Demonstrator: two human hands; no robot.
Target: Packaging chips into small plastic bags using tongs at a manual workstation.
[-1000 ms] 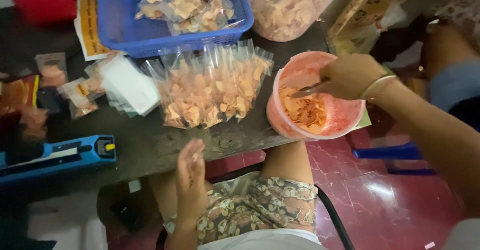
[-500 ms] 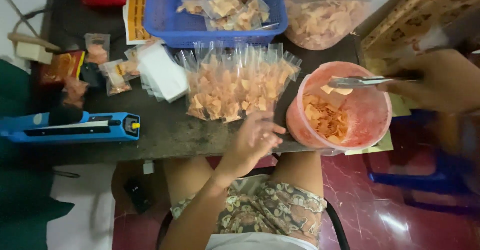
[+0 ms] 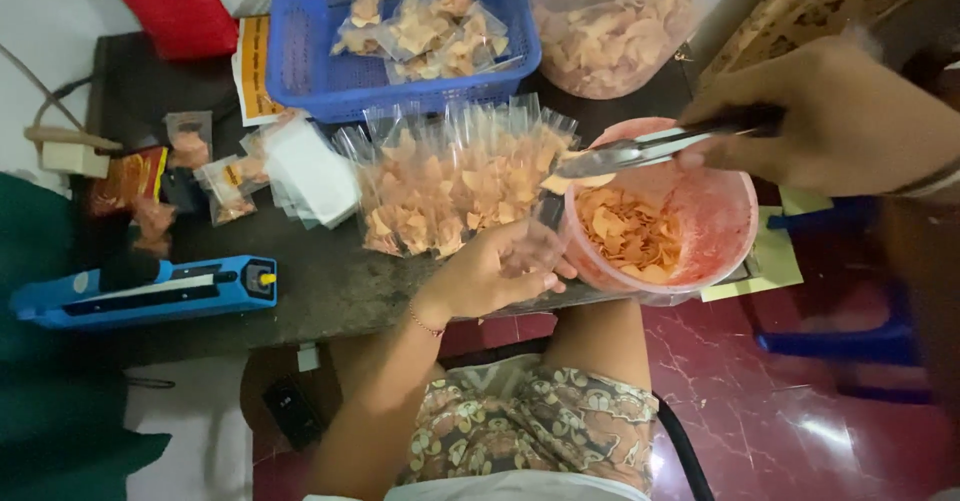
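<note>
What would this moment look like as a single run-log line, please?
left hand: holds clear bag open | right hand: tongs carry chip over pink tub | filled bags behind

Clear chip bags [image 3: 455,186] in a row just below the blue basket [image 3: 300,71]; more inside it; yellow label sheet [image 3: 255,66] at its left; small packets [image 3: 215,176] further left-below.

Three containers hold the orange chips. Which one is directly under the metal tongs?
The pink round tub at the table edge. The tongs in the right hand reach over it; the blue basket and the clear tub stand further back.
</note>
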